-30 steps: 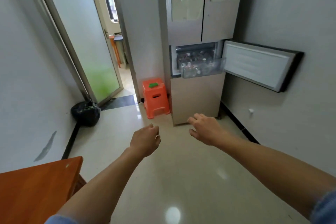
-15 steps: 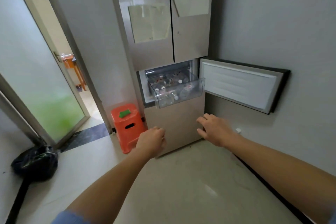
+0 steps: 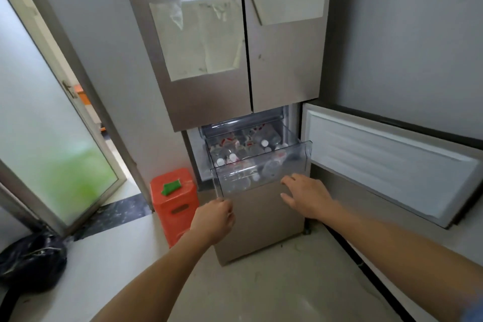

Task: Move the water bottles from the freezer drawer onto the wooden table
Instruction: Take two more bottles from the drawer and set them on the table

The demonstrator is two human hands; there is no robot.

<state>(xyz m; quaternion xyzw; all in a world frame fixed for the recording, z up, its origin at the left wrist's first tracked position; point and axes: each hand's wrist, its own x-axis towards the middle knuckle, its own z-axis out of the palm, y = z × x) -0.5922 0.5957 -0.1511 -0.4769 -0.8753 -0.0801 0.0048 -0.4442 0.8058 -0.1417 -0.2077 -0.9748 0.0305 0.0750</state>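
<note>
The right hand [image 3: 305, 196] is spread with straight fingers and holds nothing, its fingertips just under the drawer [image 3: 300, 158] front's right end; the left hand [image 3: 214, 219] is curled at the front's lower left corner (grip or mere touch, I cannot tell); the bottles [image 3: 235, 157] lie in the pulled-out drawer, above and beyond both hands; they are clear, white-capped, red-labelled; most lie on their sides, roughly front to back, several caps toward the person.
</note>
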